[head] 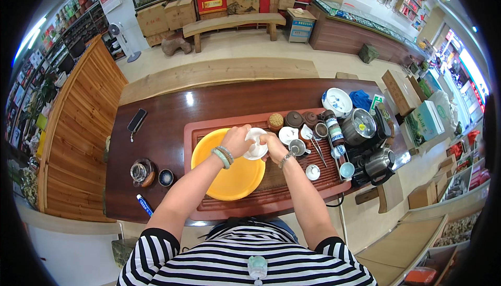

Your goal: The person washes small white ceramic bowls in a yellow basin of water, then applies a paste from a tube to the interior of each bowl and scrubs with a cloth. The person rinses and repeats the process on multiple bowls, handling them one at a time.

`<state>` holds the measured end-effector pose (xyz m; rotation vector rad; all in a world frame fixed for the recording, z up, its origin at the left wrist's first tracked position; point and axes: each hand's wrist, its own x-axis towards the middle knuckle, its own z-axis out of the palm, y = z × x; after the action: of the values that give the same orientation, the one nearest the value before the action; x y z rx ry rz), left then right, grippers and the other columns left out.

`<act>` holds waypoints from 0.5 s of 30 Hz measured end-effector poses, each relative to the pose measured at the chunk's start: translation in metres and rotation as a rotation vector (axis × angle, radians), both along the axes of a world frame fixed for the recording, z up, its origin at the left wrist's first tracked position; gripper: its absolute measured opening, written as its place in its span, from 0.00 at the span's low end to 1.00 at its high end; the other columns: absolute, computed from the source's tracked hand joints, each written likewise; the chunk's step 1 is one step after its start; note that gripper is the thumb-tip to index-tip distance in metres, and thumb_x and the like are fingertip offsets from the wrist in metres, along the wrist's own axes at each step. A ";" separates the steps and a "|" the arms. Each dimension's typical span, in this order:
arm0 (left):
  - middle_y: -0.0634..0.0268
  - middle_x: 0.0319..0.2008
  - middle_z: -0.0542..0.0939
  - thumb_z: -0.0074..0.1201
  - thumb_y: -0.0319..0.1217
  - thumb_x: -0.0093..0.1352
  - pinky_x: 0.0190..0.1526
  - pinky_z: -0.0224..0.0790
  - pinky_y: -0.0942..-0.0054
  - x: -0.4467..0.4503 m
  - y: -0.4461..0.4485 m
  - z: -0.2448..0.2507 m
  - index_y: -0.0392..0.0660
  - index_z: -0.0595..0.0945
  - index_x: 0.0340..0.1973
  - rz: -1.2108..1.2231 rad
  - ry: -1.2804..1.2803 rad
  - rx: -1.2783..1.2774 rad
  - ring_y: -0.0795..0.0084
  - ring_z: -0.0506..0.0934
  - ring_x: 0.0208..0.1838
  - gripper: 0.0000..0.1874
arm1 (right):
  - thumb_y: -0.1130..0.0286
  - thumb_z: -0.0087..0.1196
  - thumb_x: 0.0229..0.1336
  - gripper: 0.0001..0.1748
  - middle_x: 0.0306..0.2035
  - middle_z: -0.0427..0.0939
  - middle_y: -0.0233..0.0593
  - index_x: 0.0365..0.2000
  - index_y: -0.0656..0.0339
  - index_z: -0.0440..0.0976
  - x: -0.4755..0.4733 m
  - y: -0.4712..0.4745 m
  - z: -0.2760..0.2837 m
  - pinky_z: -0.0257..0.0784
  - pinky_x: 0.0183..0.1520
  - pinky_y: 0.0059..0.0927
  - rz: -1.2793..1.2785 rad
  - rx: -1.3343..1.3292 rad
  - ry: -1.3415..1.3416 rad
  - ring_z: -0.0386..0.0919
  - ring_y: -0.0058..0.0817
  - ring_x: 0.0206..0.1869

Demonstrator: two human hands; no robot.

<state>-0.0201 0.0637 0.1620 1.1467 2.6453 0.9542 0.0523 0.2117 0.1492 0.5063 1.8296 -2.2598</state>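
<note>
A small white bowl or lidded tea cup point(256, 149) is held between my two hands, above the right part of a yellow plastic basin point(231, 184). My left hand point(236, 139) grips its left side, fingers reaching into the opening. My right hand point(274, 147) holds its right rim. The basin rests on a slatted wooden tea tray point(289, 207). Right of my hands stand a glass pitcher point(298, 147), a white dish point(288, 134), metal tongs point(319, 151) and a small white lidded piece point(312, 172). Whether the basin holds water is hard to tell.
Brown clay teapots point(293, 119), a row of cups point(334, 131), a steel pot point(358, 126) and an electric kettle point(379, 162) crowd the right side. At left lie a phone point(137, 120), a glass teapot point(139, 172), a dark cup point(166, 177) and a blue-and-white tube point(145, 205).
</note>
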 end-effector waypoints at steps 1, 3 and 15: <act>0.46 0.25 0.81 0.56 0.36 0.63 0.37 0.74 0.56 0.002 0.001 0.000 0.36 0.80 0.31 0.020 0.022 0.012 0.48 0.81 0.31 0.13 | 0.68 0.45 0.45 0.19 0.26 0.75 0.40 0.37 0.69 0.72 0.000 0.001 -0.002 0.67 0.16 0.28 -0.020 0.009 -0.036 0.73 0.28 0.21; 0.46 0.25 0.81 0.56 0.37 0.63 0.37 0.73 0.56 0.005 0.003 0.000 0.37 0.80 0.31 0.079 0.004 -0.061 0.48 0.81 0.32 0.13 | 0.68 0.44 0.45 0.21 0.26 0.74 0.41 0.40 0.70 0.73 -0.001 0.003 -0.006 0.66 0.16 0.28 0.038 -0.006 -0.018 0.72 0.28 0.21; 0.45 0.25 0.81 0.49 0.33 0.68 0.33 0.73 0.58 0.032 0.015 -0.038 0.30 0.78 0.36 0.324 -0.378 0.165 0.52 0.82 0.29 0.15 | 0.67 0.45 0.44 0.13 0.21 0.73 0.41 0.28 0.66 0.71 -0.007 0.025 -0.023 0.61 0.14 0.28 -0.062 -0.116 -0.038 0.68 0.28 0.15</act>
<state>0.0116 0.0783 0.1239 0.4944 2.5105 1.3142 0.0452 0.2363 0.1266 0.5901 1.6758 -2.3624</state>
